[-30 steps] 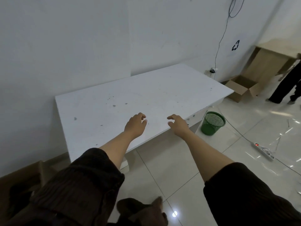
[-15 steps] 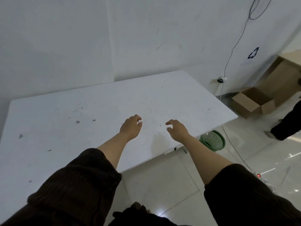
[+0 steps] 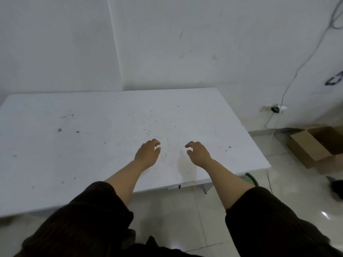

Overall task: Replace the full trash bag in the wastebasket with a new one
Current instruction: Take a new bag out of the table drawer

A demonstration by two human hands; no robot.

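Head view: left hand (image 3: 147,154) and right hand (image 3: 199,154) hover over the surface (image 3: 92,136), each grip loose and empty. Person came closer vs. 1 s ago, so the green basket (image 3: 249,179) is now mostly hidden behind the surface's right corner. No bag seen yet, so task is probably not started.

Green mesh wastebasket (image 3: 249,178) on the floor, only its rim showing past the white table's (image 3: 92,145) right front corner.

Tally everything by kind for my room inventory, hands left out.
White table: 1
Green mesh wastebasket, mostly hidden behind the table: 1
Open cardboard box: 1
Wall socket with plug: 1
Total: 4
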